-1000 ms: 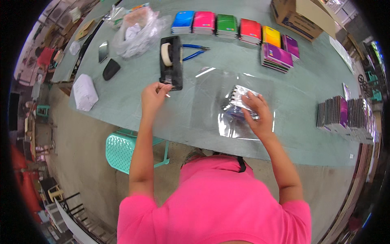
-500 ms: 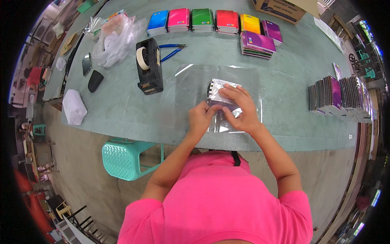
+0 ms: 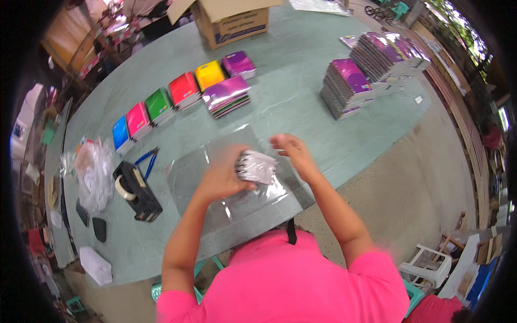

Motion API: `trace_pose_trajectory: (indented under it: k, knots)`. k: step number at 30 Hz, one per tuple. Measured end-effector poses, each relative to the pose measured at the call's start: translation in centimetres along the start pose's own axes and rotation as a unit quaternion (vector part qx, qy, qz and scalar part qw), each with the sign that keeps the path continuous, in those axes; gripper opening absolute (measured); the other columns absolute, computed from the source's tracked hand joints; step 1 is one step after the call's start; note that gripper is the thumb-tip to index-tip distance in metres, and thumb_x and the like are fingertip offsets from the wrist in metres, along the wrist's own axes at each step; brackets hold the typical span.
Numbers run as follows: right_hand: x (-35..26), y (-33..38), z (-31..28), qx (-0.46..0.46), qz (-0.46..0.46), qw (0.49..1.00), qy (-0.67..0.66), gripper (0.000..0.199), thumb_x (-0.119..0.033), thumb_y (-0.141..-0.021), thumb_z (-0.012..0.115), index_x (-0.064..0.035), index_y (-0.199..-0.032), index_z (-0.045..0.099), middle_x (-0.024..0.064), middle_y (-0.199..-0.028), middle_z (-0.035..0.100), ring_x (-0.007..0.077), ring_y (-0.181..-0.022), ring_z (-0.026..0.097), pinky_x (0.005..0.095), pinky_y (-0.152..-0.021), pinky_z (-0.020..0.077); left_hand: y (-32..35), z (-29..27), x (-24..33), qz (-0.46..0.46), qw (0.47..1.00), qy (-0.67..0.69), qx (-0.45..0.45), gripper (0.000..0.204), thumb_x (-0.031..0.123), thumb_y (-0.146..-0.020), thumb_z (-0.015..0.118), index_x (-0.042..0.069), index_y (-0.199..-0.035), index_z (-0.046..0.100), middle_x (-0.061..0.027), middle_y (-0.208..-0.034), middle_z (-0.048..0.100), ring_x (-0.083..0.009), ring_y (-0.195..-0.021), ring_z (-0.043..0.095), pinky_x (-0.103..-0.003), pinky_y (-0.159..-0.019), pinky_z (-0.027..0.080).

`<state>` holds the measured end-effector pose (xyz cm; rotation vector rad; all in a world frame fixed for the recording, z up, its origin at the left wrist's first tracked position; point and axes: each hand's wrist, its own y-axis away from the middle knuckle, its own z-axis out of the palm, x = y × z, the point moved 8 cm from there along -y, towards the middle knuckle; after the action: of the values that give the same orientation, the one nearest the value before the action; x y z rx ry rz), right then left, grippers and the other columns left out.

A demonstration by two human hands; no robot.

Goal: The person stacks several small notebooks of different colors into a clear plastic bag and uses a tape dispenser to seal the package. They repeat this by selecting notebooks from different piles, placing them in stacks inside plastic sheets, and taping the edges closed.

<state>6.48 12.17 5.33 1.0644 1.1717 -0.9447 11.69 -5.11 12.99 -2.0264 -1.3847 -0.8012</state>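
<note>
Near edge: clear plastic sheet (image 3: 188,180) spread flat on the table (image 3: 291,91), presumably where both hands reach easily. Film-wrapped notebook bundle (image 3: 258,168) is above its middle, spiral edge to the left. Left hand (image 3: 222,175) closed around the bundle's left end, thumb on the near side; likely steadies the pages. Right hand (image 3: 297,155) just right of the bundle, apart from it, fingers loosely bent, nothing visible in it; fingertips blurred.

Left: tape dispenser (image 3: 144,198), probably put there for the left hand; blue-handled pliers (image 3: 146,161) just beyond.

Farther: coloured notebook stacks (image 3: 184,90) in a slanting row, apparently sorted by cover colour. Far right: spiral-bound stacks (image 3: 347,86), kept well apart. Far edge: open cardboard box (image 3: 237,27).
</note>
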Motion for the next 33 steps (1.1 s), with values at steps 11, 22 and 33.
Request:
trace_pose_trajectory:
  k: [11,22,33]
  knots:
    - [3.5,14.4,-21.9,0.362,0.061,0.929,-0.045,0.026,-0.025,-0.088,0.058,-0.0023,-0.1,0.061,0.0058,-0.096,0.064,0.0155,-0.087,0.06,0.0271,-0.076,0.0448,-24.2,8.2,19.0,0.433,0.863,-0.13,0.226,0.052,-0.002,-0.067,0.057,0.004,-0.118,0.046,-0.0162,-0.119,0.049,-0.0357,-0.116,0.043,-0.044,-0.098,0.035]
    - [2.2,8.2,-13.7,0.221,0.014,0.974,0.042,0.023,-0.022,-0.086,0.062,-0.002,-0.097,0.061,0.0051,-0.094,0.063,0.0142,-0.083,0.06,0.0266,-0.073,0.0448,-18.4,9.8,5.9,0.331,0.905,-0.246,0.104,0.072,0.012,-0.073,0.062,0.013,-0.139,0.032,-0.018,-0.143,0.027,-0.0396,-0.13,0.029,-0.047,-0.105,0.028]
    - [2.5,0.5,-4.2,0.067,0.019,0.988,0.137,0.019,-0.019,-0.085,0.062,-0.0031,-0.096,0.061,0.0031,-0.09,0.063,0.0125,-0.081,0.058,0.0254,-0.071,0.0431,-0.7,-27.9,-31.7,-0.245,0.836,-0.351,0.343,0.027,0.017,-0.08,0.057,0.002,-0.103,0.059,-0.0191,-0.104,0.061,-0.0367,-0.099,0.055,-0.045,-0.083,0.045]
